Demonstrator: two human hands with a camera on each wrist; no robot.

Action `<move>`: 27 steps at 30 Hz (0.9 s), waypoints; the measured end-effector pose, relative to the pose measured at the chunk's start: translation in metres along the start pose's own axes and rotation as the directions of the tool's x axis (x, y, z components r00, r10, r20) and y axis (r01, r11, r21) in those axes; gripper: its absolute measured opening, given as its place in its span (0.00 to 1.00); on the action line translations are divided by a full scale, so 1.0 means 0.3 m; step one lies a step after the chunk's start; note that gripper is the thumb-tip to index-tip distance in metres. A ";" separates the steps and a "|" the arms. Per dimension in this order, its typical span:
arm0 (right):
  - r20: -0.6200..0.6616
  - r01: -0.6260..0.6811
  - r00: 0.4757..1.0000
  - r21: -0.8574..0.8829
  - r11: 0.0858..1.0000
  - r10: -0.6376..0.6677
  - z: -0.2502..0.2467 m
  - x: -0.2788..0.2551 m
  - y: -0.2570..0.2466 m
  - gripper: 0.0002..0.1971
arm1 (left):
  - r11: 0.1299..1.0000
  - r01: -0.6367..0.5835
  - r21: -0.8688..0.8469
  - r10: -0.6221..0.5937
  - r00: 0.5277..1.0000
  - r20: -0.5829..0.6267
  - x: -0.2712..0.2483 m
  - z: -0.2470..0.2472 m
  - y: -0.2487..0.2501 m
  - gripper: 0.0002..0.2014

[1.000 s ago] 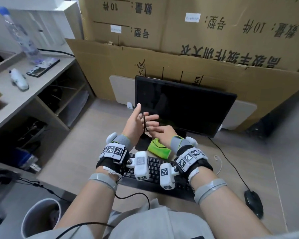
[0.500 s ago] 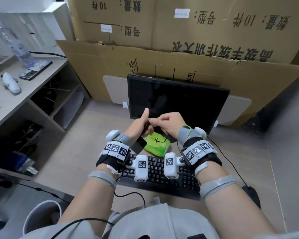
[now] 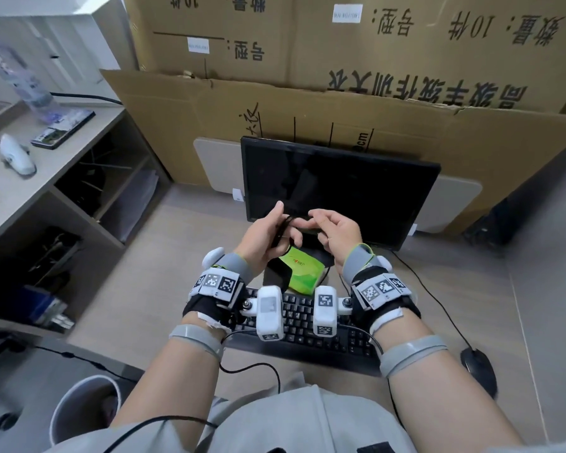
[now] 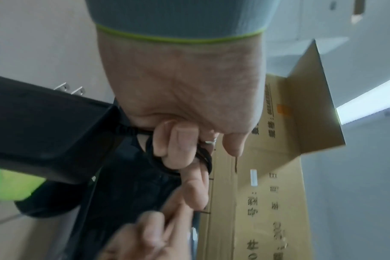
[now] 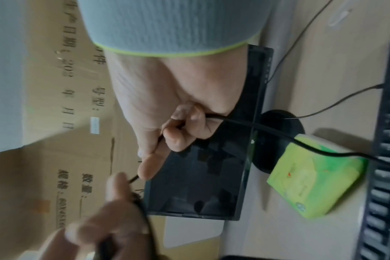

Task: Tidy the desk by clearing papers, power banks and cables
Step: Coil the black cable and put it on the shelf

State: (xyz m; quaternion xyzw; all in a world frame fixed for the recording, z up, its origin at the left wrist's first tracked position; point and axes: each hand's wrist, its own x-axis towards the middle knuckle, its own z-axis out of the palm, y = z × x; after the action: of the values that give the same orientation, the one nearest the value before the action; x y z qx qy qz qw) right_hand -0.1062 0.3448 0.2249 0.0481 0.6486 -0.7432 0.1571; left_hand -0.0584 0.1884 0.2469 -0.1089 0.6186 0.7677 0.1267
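Observation:
In front of the monitor, my left hand (image 3: 272, 228) holds several loops of a thin black cable (image 3: 283, 228) wound round its curled fingers. The left wrist view shows those cable loops (image 4: 204, 155) round the fingers of that left hand (image 4: 180, 140), and a black plug-in adapter (image 4: 44, 126) hangs from the cable below the palm. My right hand (image 3: 324, 223) pinches the same cable just to the right. In the right wrist view the cable (image 5: 267, 130) runs out of the curled right hand (image 5: 172, 126) down over a green packet (image 5: 312, 176).
The green packet (image 3: 303, 271) lies between a black keyboard (image 3: 307, 325) and the dark monitor (image 3: 337, 191). A wired mouse (image 3: 479, 367) sits at right. Cardboard boxes (image 3: 340, 103) stand behind. A shelf unit (image 3: 20, 191) with a bottle and phone is at left, a bin (image 3: 82, 407) below.
My left hand went from an upright open palm to fingers curled over the cable loops. My right hand has carried the cable round it, and both hands have risen toward the monitor.

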 end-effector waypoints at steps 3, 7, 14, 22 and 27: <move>0.050 -0.068 0.996 -0.124 0.990 0.075 0.021 -0.005 0.045 0.11 | 0.989 -0.042 -0.139 0.035 0.998 -0.048 0.016 -0.005 0.009 0.31; 0.192 0.022 0.980 -0.319 0.947 0.042 0.044 -0.010 0.049 0.13 | 0.967 -0.057 -0.249 0.021 0.989 -0.144 0.042 0.010 0.017 0.31; 0.337 0.134 0.932 -0.660 0.739 0.132 0.046 -0.002 -0.024 0.08 | 0.994 0.090 -0.057 -0.102 0.964 -0.245 0.088 -0.014 0.012 0.48; 0.223 0.214 0.960 -0.198 0.957 -0.169 0.026 -0.001 -0.170 0.05 | 0.965 0.156 0.210 -0.156 0.988 -0.014 0.058 -0.004 0.003 0.48; 0.056 0.224 0.975 -0.195 0.955 -0.217 -0.021 0.043 -0.116 0.08 | 0.986 0.166 -0.010 -0.164 0.980 0.116 0.058 -0.040 0.016 0.48</move>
State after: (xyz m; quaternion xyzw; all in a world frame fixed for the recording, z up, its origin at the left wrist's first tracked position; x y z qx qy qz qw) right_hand -0.1297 0.3525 0.2534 -0.0533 0.7186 -0.6877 0.0884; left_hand -0.0764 0.1769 0.2431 -0.1169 0.5916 0.7656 0.2242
